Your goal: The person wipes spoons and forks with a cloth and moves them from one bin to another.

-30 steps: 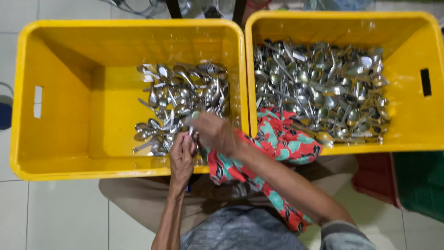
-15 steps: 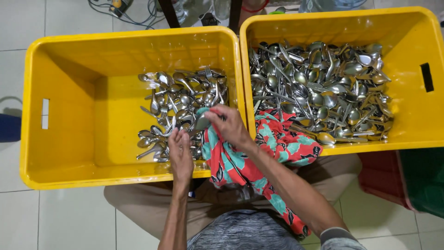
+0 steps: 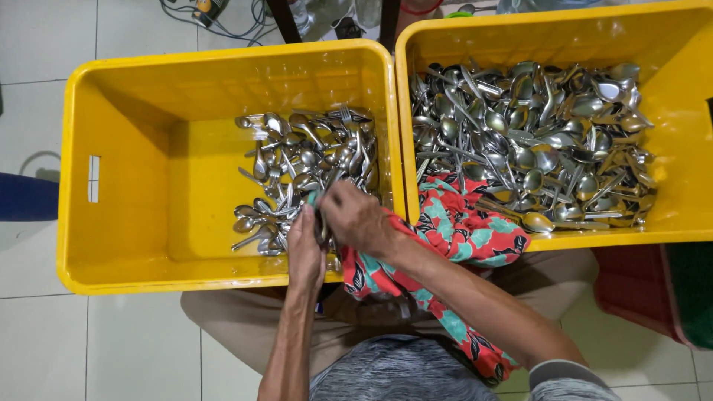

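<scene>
Over the left yellow plastic crate [image 3: 119, 186], the left hand [image 3: 306, 249] is gripping a steel utensil [image 3: 321, 223] while the right hand [image 3: 356, 219] is rubbing it with the red floral cloth [image 3: 460, 226], wiping step under way; the next move likely calls for laying it among the cleaned spoons [image 3: 304, 160].

Two yellow crates [image 3: 223, 82]. Silver cutlery [image 3: 312, 163] inside. Beside crates: cloth [image 3: 468, 230] red, teal leaf pattern. Below crates: shorts [image 3: 245, 319] tan, shirt [image 3: 401, 371] grey, floor [image 3: 89, 349] white-tiled.

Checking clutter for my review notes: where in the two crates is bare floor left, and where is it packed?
Left crate: bare from its left wall to the cutlery pile, where both hands meet. Right crate: cutlery heap covers nearly everything, floral cloth over the near rim.
</scene>
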